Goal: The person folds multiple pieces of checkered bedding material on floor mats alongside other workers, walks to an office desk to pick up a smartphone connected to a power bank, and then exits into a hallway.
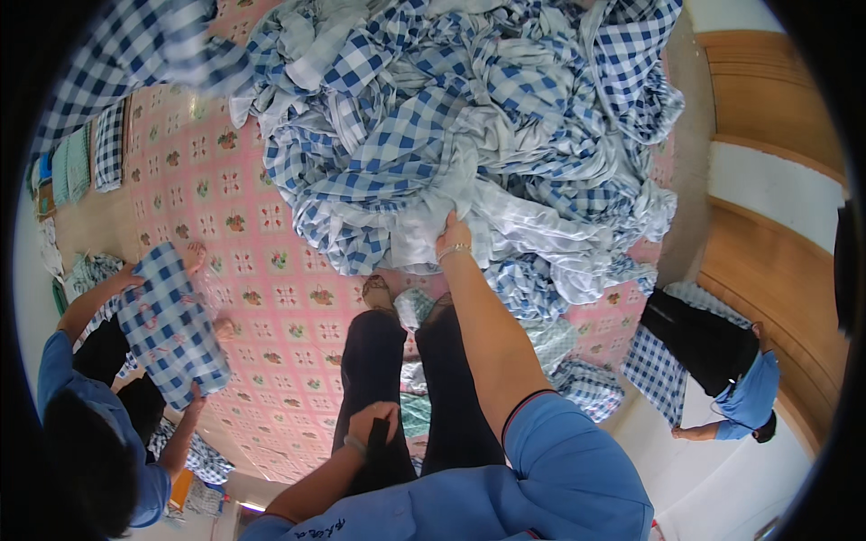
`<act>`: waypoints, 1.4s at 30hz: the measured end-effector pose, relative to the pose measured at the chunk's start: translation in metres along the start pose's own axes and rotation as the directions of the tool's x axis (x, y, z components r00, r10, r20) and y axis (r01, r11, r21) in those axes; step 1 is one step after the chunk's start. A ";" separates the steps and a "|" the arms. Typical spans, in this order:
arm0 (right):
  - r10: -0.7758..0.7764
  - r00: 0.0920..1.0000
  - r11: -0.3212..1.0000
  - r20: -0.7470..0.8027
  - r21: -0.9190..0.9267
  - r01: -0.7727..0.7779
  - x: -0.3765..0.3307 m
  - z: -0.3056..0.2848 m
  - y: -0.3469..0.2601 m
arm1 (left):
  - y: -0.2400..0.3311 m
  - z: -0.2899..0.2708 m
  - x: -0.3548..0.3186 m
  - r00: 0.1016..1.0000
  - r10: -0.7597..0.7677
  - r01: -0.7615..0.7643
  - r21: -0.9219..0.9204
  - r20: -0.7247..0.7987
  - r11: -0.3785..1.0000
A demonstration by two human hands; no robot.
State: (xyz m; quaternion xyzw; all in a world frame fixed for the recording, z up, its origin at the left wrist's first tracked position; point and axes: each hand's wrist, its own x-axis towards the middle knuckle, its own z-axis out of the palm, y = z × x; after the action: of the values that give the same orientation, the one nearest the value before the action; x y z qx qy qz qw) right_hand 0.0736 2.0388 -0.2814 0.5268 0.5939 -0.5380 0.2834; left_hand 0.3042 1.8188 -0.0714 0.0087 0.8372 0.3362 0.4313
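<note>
Our blue shirt (577, 451) fills the nearest ground; over our dark trousers (372, 361) our left hand (368, 421) curls closed around a black strap (377, 442); out ahead our right hand (454, 236) clamps pale cloth (442, 200) at the near edge of the blue-and-white checked heap (397, 126); it sprawls over pink floral matting (239, 194); leftward, a co-worker (144, 469) grips a checked piece (171, 329).

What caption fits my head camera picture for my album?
Right hand gripping white cloth at a big blue-checked heap on a pink mat.
</note>
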 end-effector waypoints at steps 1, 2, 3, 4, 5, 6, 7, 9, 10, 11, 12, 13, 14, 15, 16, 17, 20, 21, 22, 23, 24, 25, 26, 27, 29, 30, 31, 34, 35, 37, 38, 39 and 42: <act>-0.096 0.986 0.837 0.133 0.547 0.008 -0.017 -0.004 -0.005 | 0.000 0.001 0.002 0.995 0.060 -0.068 -0.091 -0.085 0.994; -0.253 0.947 0.410 0.197 0.909 -0.079 -0.038 -0.011 -0.007 | -0.011 0.004 -0.001 1.000 -0.023 0.019 -0.331 -0.010 0.944; -0.239 0.942 0.436 0.235 0.893 -0.112 -0.081 -0.008 -0.014 | -0.029 0.010 -0.005 0.995 -0.085 0.099 -0.445 0.053 0.890; -0.255 0.873 0.444 0.415 0.853 -0.275 -0.143 -0.008 -0.033 | -0.041 -0.005 -0.007 0.928 -0.198 0.369 -0.699 0.317 0.612; -0.279 0.796 0.437 0.537 0.809 -0.392 -0.197 -0.025 -0.049 | -0.034 -0.024 0.002 0.839 -0.269 0.545 -0.721 0.474 0.428; -0.223 0.770 0.482 0.597 0.754 -0.446 -0.238 -0.045 -0.052 | -0.028 -0.036 0.010 0.771 -0.326 0.620 -0.760 0.547 0.193; -0.161 0.737 0.519 0.656 0.692 -0.502 -0.278 -0.064 -0.047 | -0.022 -0.051 0.012 0.796 -0.222 0.594 -0.797 0.564 0.107; -0.151 0.622 0.665 0.768 0.545 -0.511 -0.364 -0.107 -0.025 | 0.001 -0.073 0.018 0.793 -0.037 0.604 -0.793 0.608 -0.080; -0.190 0.514 0.711 0.836 0.479 -0.516 -0.406 -0.128 -0.022 | 0.020 -0.084 0.021 0.806 0.186 0.590 -0.788 0.562 -0.177; -0.255 0.470 0.753 0.845 0.478 -0.453 -0.439 -0.150 -0.010 | 0.064 -0.094 0.032 0.895 0.331 0.413 -0.836 0.300 -0.361; -0.316 0.423 0.786 0.849 0.484 -0.384 -0.467 -0.170 0.000 | 0.094 -0.106 0.033 0.934 0.205 0.351 -0.865 0.293 -0.359; -0.322 0.429 0.788 0.844 0.490 -0.373 -0.491 -0.187 0.007 | 0.121 -0.113 0.031 0.952 0.146 0.303 -0.894 0.268 -0.330; -0.273 0.490 0.832 0.828 0.459 -0.311 -0.511 -0.201 0.012 | 0.131 -0.119 0.035 0.952 0.157 0.299 -0.897 0.261 -0.324; -0.226 0.563 0.873 0.795 0.422 -0.245 -0.530 -0.214 0.014 | 0.139 -0.121 0.046 0.958 0.118 0.286 -0.903 0.261 -0.320; -0.185 0.627 0.909 0.757 0.375 -0.184 -0.546 -0.228 0.017 | 0.143 -0.119 0.058 0.965 0.072 0.264 -0.912 0.254 -0.313; -0.151 0.689 0.938 0.709 0.322 -0.126 -0.562 -0.242 0.021 | 0.148 -0.119 0.070 0.969 0.026 0.241 -0.921 0.245 -0.306; -0.067 0.819 0.996 0.570 0.081 0.025 -0.586 -0.294 0.054 | 0.176 -0.126 0.075 0.961 0.008 0.260 -0.898 0.275 -0.356; -0.041 0.848 0.993 0.529 -0.074 0.095 -0.579 -0.312 0.083 | 0.210 -0.137 0.048 0.962 0.096 0.266 -0.957 0.256 -0.119; -0.039 0.860 0.932 0.509 -0.291 0.215 -0.562 -0.332 0.116 | 0.240 -0.146 0.018 0.952 0.185 0.224 -0.967 0.243 0.119; -0.073 0.897 0.864 0.436 -0.421 0.275 -0.543 -0.349 0.144 | 0.258 -0.141 -0.017 0.920 0.371 0.024 -0.960 0.130 0.278; -0.140 0.937 0.850 0.319 -0.446 0.279 -0.522 -0.365 0.166 | 0.270 -0.133 -0.056 0.833 0.551 -0.202 -0.900 0.048 0.385; -0.135 0.979 0.968 0.152 -0.189 0.163 -0.512 -0.367 0.159 | 0.276 -0.131 -0.094 0.831 0.555 -0.218 -0.895 0.039 0.390; -0.127 0.992 0.985 -0.025 0.116 0.129 -0.506 -0.367 0.149 | 0.282 -0.129 -0.133 0.684 0.707 -0.297 -0.818 0.177 0.492; -0.198 0.979 0.955 0.040 0.232 0.183 -0.482 -0.374 0.151 | 0.285 -0.121 -0.169 0.502 0.795 -0.395 -0.727 0.341 0.561; -0.318 0.936 0.887 0.149 0.397 0.237 -0.437 -0.373 0.139 | 0.275 -0.097 -0.225 0.215 0.819 -0.547 -0.629 0.533 0.553; -0.339 0.919 0.878 0.202 0.418 0.232 -0.422 -0.359 0.132 | 0.268 -0.082 -0.244 0.110 0.821 -0.581 -0.634 0.561 0.511; -0.349 0.901 0.877 0.257 0.429 0.217 -0.411 -0.343 0.128 | 0.264 -0.069 -0.258 0.110 0.817 -0.589 -0.625 0.566 0.512; -0.308 0.830 0.918 0.465 0.374 0.131 -0.402 -0.268 0.146 | 0.243 -0.029 -0.303 0.011 0.721 -0.605 -0.570 0.692 0.556; -0.303 0.798 0.926 0.520 0.359 0.118 -0.407 -0.244 0.156 | 0.241 -0.022 -0.317 0.036 0.697 -0.565 -0.561 0.716 0.605; -0.321 0.745 0.923 0.584 0.368 0.110 -0.420 -0.213 0.179 | 0.226 -0.009 -0.341 0.126 0.577 -0.476 -0.461 0.807 0.749; -0.346 0.725 0.912 0.595 0.396 0.109 -0.428 -0.209 0.188 | 0.219 -0.004 -0.350 0.133 0.569 -0.478 -0.451 0.811 0.754; -0.373 0.712 0.893 0.595 0.438 0.102 -0.442 -0.209 0.196 | 0.210 -0.002 -0.358 0.326 0.545 -0.143 -0.530 0.772 0.836; -0.367 0.677 0.884 0.638 0.465 0.041 -0.584 -0.216 0.187 | 0.131 0.013 -0.351 0.683 0.452 0.502 -0.818 0.574 0.281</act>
State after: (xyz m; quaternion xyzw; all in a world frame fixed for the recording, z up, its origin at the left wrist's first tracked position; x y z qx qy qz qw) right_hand 0.4638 2.0292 0.2384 0.2539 0.3664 -0.8404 0.3081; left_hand 0.4983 1.8208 0.2501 -0.1337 0.2085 0.7238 0.6440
